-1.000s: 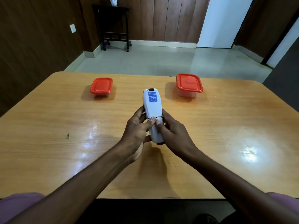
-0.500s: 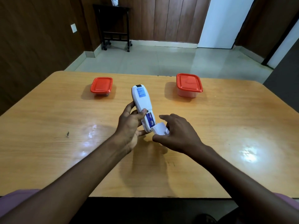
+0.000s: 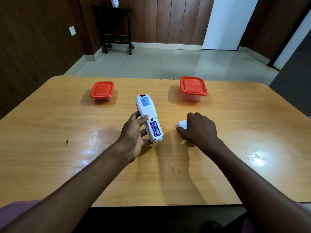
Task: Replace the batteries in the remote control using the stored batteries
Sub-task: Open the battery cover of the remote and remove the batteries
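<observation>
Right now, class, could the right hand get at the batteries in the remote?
Probably yes. The cover is off, under the right hand on the table. The batteries lie bare in the remote, which the left hand holds from the side.

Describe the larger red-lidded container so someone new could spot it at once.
On the wooden table, look to the far side, beyond the right hand. The larger container stands there; it is taller and wider than the smaller red-lidded box at far left.

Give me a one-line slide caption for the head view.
Left hand holds the opened remote, batteries exposed; right hand sets its cover on the table.
</observation>
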Motion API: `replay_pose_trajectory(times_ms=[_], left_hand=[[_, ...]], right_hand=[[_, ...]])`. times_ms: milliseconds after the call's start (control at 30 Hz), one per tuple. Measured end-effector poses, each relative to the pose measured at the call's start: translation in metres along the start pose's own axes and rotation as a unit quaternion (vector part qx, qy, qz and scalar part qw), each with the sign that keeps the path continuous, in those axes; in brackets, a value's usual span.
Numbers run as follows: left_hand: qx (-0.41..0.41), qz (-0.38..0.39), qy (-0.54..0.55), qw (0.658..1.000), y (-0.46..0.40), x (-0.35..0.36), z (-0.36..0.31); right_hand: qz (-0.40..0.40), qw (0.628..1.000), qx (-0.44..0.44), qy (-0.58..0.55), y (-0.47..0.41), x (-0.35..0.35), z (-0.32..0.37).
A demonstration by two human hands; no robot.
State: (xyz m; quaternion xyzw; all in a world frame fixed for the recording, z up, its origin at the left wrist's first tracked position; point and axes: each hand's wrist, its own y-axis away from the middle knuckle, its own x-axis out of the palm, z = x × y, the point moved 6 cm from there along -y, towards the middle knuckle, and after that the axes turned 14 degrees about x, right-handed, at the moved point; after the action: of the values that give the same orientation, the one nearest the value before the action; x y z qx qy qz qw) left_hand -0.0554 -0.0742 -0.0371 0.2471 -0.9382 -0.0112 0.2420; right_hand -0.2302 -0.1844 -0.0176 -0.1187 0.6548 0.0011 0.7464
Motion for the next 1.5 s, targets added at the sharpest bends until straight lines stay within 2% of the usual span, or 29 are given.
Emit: replay_pose_trajectory(times_ms=[100,200,267,333,1000,1233,1367,1500], left_hand=[[0.009,0.004,-0.012,1.000,-0.001,0.000,-0.002],[0.016,0.014,-0.034,0.999,-0.001,0.000,-0.002],[0.019,0.023,-0.052,0.998,0.000,0.001,-0.001],[0.021,0.035,-0.070,0.997,0.000,0.002,0.001],[0.047,0.074,-0.084,0.993,0.005,0.010,-0.004],[0.056,0.081,-0.091,0.991,0.003,0.010,-0.005],[0.055,0.071,-0.092,0.992,0.000,0.007,-0.004],[0.044,0.053,-0.075,0.995,-0.002,0.005,-0.003]], right_hand=[[-0.051,0.994,-0.063,-0.072,0.015,-0.016,0.016],[-0.011,0.957,-0.171,-0.233,0.040,-0.030,0.039],[0.015,0.937,-0.230,-0.264,0.054,-0.033,0.051],[0.027,0.931,-0.252,-0.261,0.061,-0.032,0.058],[0.030,0.938,-0.218,-0.269,0.057,-0.026,0.058],[0.041,0.925,-0.202,-0.318,0.054,-0.035,0.061],[0.064,0.920,-0.169,-0.349,0.058,-0.028,0.056],[0.100,0.884,-0.073,-0.450,0.054,-0.022,0.048]])
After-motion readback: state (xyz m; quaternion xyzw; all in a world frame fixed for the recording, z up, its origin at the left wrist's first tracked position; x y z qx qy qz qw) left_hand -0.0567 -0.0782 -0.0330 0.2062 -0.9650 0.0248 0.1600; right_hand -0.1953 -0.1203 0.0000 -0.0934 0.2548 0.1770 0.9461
